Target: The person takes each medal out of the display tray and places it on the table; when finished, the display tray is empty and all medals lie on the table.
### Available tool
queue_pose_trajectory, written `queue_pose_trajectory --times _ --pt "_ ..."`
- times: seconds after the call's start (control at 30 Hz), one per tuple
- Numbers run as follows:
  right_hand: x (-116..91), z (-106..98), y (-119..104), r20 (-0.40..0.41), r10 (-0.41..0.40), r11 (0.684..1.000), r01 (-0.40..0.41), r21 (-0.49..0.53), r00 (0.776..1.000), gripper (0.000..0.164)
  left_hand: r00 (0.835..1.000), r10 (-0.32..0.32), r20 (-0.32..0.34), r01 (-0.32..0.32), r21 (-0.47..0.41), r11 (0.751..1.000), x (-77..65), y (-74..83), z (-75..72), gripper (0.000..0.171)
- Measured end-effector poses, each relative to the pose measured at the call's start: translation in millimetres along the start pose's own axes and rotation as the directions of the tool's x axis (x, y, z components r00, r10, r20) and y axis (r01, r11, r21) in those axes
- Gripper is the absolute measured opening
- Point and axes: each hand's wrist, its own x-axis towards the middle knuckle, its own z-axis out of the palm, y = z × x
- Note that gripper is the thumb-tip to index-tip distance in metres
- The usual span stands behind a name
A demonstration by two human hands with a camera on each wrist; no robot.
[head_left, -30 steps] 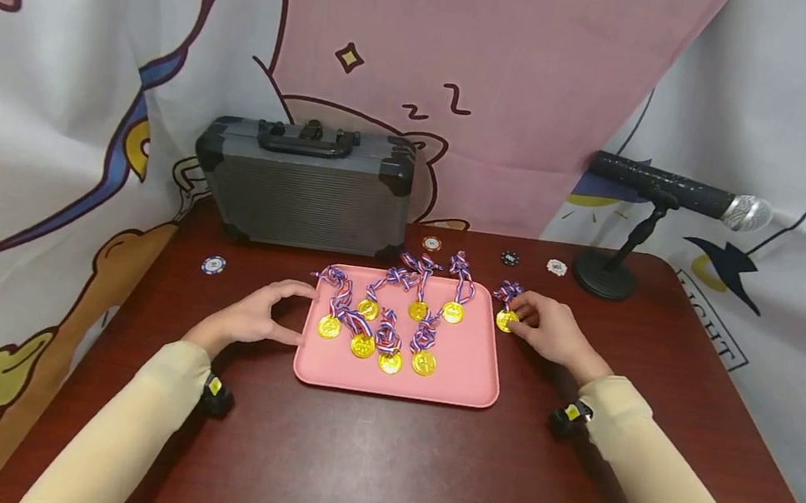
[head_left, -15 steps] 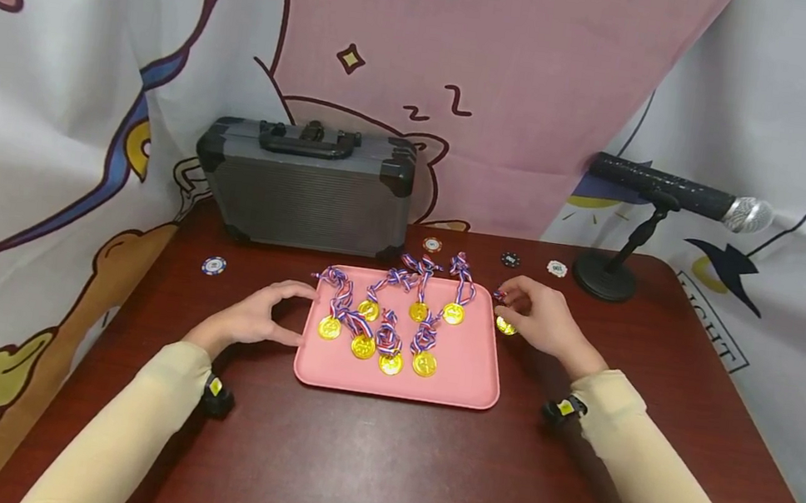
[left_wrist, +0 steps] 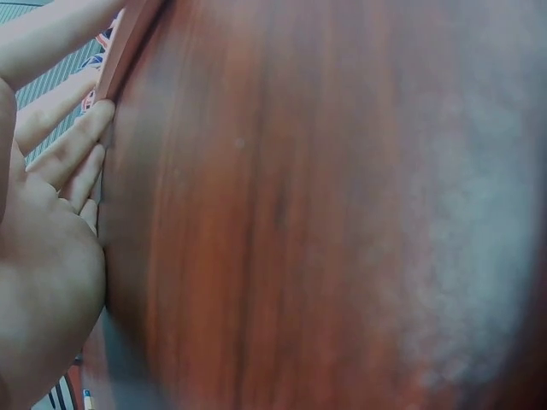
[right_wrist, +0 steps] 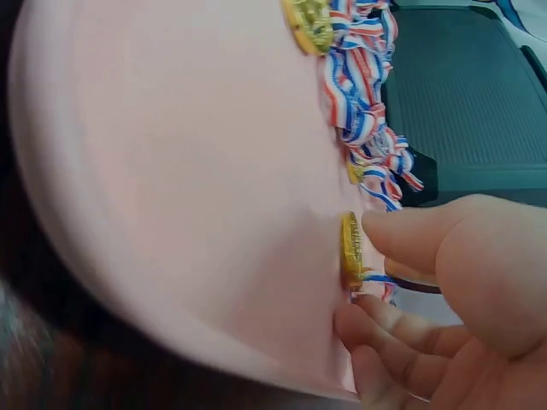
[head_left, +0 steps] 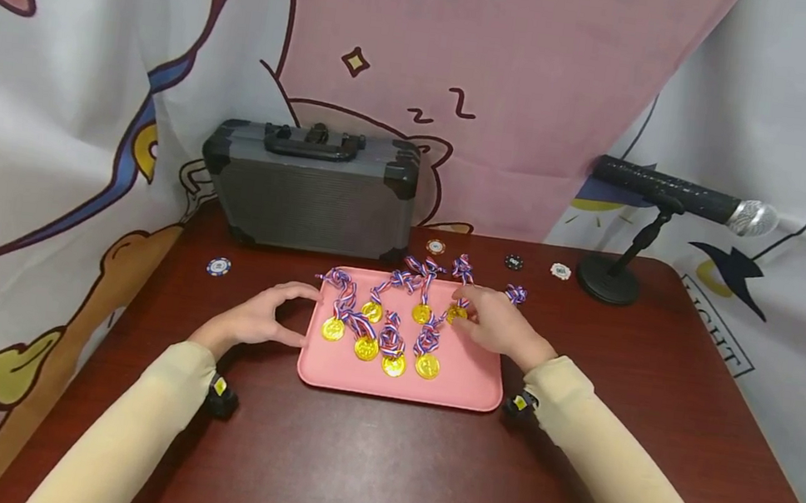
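Note:
My left hand [head_left: 262, 318] rests at the left edge of the pink tray [head_left: 462, 386], fingers and thumb spread, fingertips right at the rim. The left wrist view shows its fingers [left_wrist: 73, 149] fairly straight against the tray's side. My right hand [head_left: 496, 323] reaches over the tray's right part, thumb and fingers on either side of a gold medal [right_wrist: 351, 250], with a gap between them. Several other gold medals [head_left: 427, 365] with knotted red, white and blue ribbons lie on the tray. One knotted ribbon [head_left: 516, 294] lies right of the tray, partly hidden by my right hand.
A dark hard case [head_left: 307, 198] stands behind the tray at left. A black microphone [head_left: 667, 190] on a stand [head_left: 609, 277] is at the back right. Poker chips lie about: blue and white [head_left: 218, 266], orange [head_left: 435, 246], black [head_left: 514, 262], white [head_left: 561, 271].
My right hand has moved left, away from the ribboned medal beside the tray to the rightmost medal on it. The left hand has stayed at the tray's edge.

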Motion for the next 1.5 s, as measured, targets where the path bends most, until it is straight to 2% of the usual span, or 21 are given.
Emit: queue_pose_trajectory --times 0.17,0.53,0.73,0.9,1.07,1.23,1.3,1.4,1.5 --pt "0.0 3.4 -0.7 -0.015 0.021 0.998 -0.022 -0.058 1.000 0.032 1.000 -0.011 0.000 0.011 0.004 1.000 1.9 0.5 -0.5 0.079" --pt "-1.4 3.9 -2.9 0.022 0.044 0.999 -0.044 -0.013 0.999 0.029 1.000 -0.021 -0.004 0.021 0.007 1.000 1.1 -0.7 -0.1 0.080" --pt "-0.3 2.8 -1.3 0.032 0.037 0.999 -0.037 0.023 0.999 0.028 1.000 -0.026 -0.004 0.027 0.010 1.000 0.2 -0.5 0.2 0.079" --pt "-0.8 -3.9 6.7 0.011 0.069 0.990 -0.070 0.121 0.998 0.028 1.000 0.000 -0.007 0.000 0.002 1.000 0.3 -1.6 0.9 0.078" --pt "-6.1 -24.3 16.2 -0.070 0.147 0.955 -0.123 0.269 0.987 0.029 0.999 0.038 -0.008 -0.038 0.009 0.999 0.5 -1.3 0.6 0.078" --pt "-16.0 -53.4 32.4 -0.160 0.199 0.883 -0.106 0.458 0.967 0.033 1.000 -0.012 -0.007 0.012 0.005 1.000 0.3 0.4 -0.4 0.079" --pt "-21.7 -65.7 39.1 -0.196 0.221 0.866 -0.100 0.490 0.955 0.037 0.999 -0.034 -0.006 0.034 0.002 0.999 0.4 0.3 -0.5 0.079" --pt "-31.7 -82.1 49.4 -0.243 0.264 0.858 -0.112 0.502 0.933 0.040 0.998 -0.056 -0.001 0.056 0.001 0.998 -0.1 1.1 0.0 0.079" --pt "-42.6 -94.6 59.0 -0.273 0.331 0.842 -0.152 0.517 0.903 0.041 0.998 -0.060 -0.001 0.060 0.003 0.998 -1.0 1.9 1.1 0.079"
